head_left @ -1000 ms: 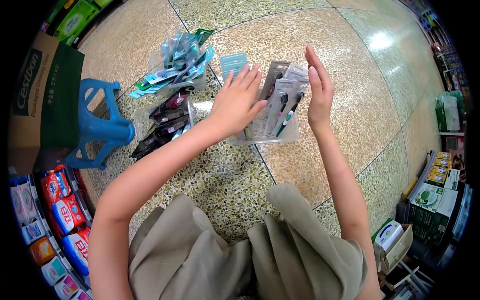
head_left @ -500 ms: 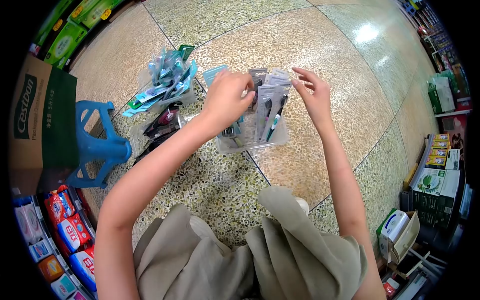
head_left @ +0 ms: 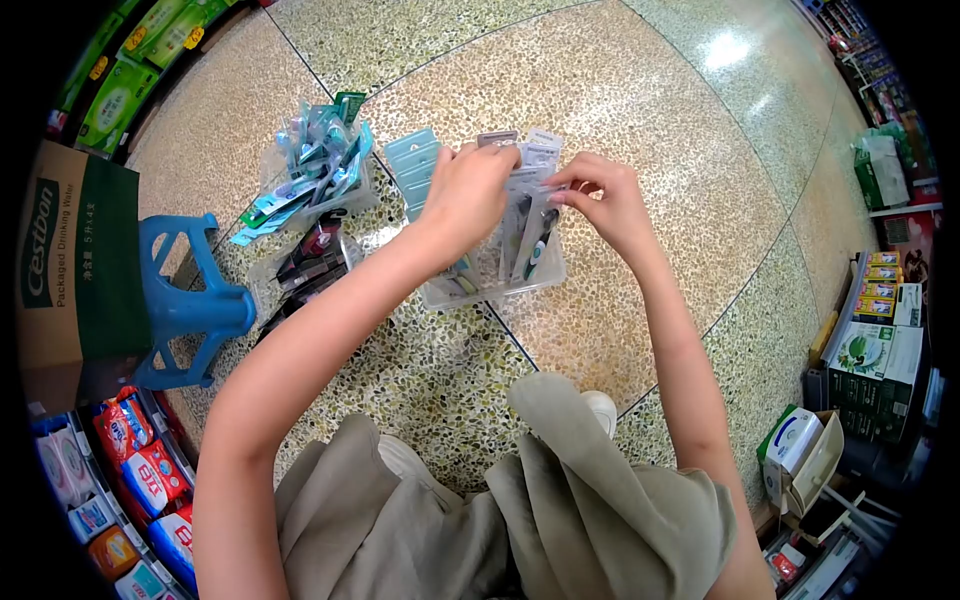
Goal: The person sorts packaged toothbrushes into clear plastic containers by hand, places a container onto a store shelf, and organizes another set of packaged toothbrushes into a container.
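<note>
A clear plastic bin [head_left: 530, 290] on the floor holds upright toothbrush packs. My right hand [head_left: 603, 200] pinches the top edge of a toothbrush pack [head_left: 541, 245] at the bin's right side. Over the middle of the bin is my left hand [head_left: 468, 193], its fingers bent down at the tops of the packs; what they touch is hidden. Teal-backed packs [head_left: 412, 165] stand at the bin's left. Farther left, a second clear bin [head_left: 365, 200] is heaped with blue and teal packs. Dark packs [head_left: 315, 262] lie in a clear container below it.
At the left, a blue plastic stool [head_left: 200, 300] stands beside a large Cestbon carton [head_left: 60, 270]. Shelves with red and blue packages [head_left: 150, 475] are at the lower left. An opened box [head_left: 800, 460] and stacked goods line the right edge.
My right hand has moved left and closed on a pack's top edge. My left hand has shifted right over the bin, and more of the teal-backed packs shows.
</note>
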Demonstrator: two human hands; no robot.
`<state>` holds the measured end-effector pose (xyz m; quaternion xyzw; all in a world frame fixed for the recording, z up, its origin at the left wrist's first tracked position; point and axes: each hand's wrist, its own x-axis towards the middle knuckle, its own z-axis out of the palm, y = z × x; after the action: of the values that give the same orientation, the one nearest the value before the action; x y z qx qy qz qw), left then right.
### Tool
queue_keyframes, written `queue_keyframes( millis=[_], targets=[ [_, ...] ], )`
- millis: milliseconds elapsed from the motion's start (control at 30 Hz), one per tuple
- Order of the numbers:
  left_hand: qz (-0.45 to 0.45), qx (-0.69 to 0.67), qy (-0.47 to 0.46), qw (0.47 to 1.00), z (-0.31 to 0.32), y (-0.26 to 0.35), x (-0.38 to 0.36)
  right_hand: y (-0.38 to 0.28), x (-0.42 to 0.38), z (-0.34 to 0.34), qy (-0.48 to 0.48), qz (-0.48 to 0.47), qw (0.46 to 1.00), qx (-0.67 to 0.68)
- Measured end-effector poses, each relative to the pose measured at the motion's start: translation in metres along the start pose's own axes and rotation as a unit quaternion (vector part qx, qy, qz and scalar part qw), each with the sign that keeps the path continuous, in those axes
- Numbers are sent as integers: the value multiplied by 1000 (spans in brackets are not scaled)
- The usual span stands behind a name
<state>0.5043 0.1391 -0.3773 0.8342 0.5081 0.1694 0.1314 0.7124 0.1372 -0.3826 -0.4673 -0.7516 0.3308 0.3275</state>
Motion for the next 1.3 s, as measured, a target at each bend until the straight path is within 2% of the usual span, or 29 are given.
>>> queue_keyframes(
  millis=[200, 300, 500, 600, 800, 900, 1000, 1100, 1200, 1300],
  targets=[
    [-27, -128, 2, 991, 1, 6, 1, -13, -1, -7, -72, 6, 997, 12],
    [-37, -179, 26, 983, 8, 1, 4, -17, -1, -8, -76, -13, 997, 1],
    [-63, -169, 21, 983, 2, 11, -1, -29, -8, -11, -94, -35, 993, -61],
    [-30, -208, 41, 977, 1, 11, -5, -37, -13, -13, -70, -103, 987, -106],
    [-24, -202, 41, 978, 3, 9, -11, -31, -16, -9, -78, -125, 981, -125],
    [-13, -196, 14, 980, -3, 5, -9, -35, -18, -5, -110, -90, 981, -129],
    [-13, -126, -19, 992, -9, 15, -16, -33, -19, -3, -109, -90, 983, -116],
    [53, -86, 3, 995, -14, 30, -33, -34, -23, -4, -133, -30, 986, -90],
    [73, -71, -2, 995, -15, 36, -43, -35, -28, -7, -130, 9, 992, -4],
    [78, -65, -2, 995, -21, 40, -46, -31, -33, -9, -111, 13, 994, -1]
  ],
)
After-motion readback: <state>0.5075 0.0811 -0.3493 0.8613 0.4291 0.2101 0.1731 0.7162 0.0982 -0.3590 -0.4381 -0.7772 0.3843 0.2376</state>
